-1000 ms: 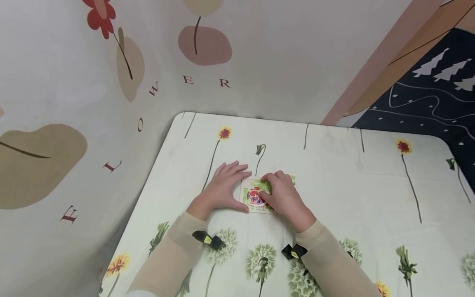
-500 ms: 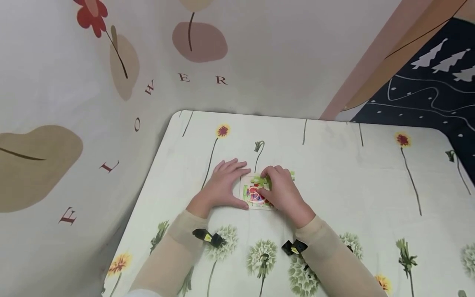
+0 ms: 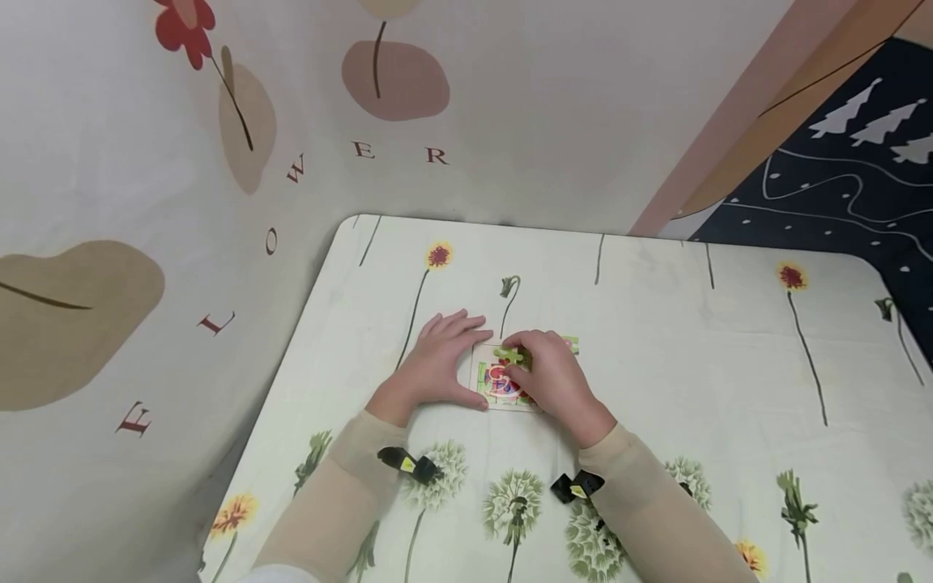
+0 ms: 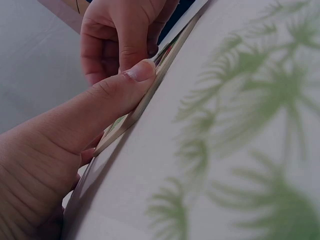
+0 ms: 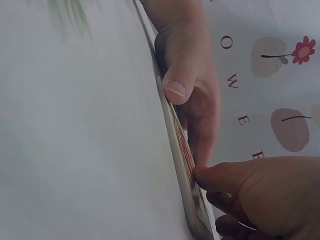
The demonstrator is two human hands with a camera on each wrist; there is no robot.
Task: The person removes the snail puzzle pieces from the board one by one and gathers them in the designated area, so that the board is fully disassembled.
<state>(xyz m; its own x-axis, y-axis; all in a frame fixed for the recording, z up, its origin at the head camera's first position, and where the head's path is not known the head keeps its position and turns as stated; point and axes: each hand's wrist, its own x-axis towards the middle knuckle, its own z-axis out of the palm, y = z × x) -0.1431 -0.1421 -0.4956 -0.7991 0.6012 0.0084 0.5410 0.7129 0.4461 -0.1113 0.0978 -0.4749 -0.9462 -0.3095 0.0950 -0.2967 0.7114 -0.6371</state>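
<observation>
A small jigsaw puzzle board (image 3: 503, 402) with a pale rim and a colourful picture lies on the table in the head view. My left hand (image 3: 440, 368) spreads around its left side, fingers extended; the thumb (image 4: 142, 71) presses on the board's near edge in the left wrist view. Over the board's right part, my right hand (image 3: 557, 380) pinches a green puzzle piece (image 3: 509, 355) between thumb and index finger. The right hand hides that part of the board. In the right wrist view the right thumb (image 5: 200, 175) is close against the board's face.
Another green puzzle piece (image 3: 572, 344) shows just behind the right hand. A flower-print cloth (image 3: 656, 324) covers the table. Hanging fabric with printed letters (image 3: 436, 155) closes off the back and left sides.
The right index finger has shifted slightly leftward, and more of the green piece's outline now shows at its tip. The left hand has stayed in place on the board; the view has tilted slightly.
</observation>
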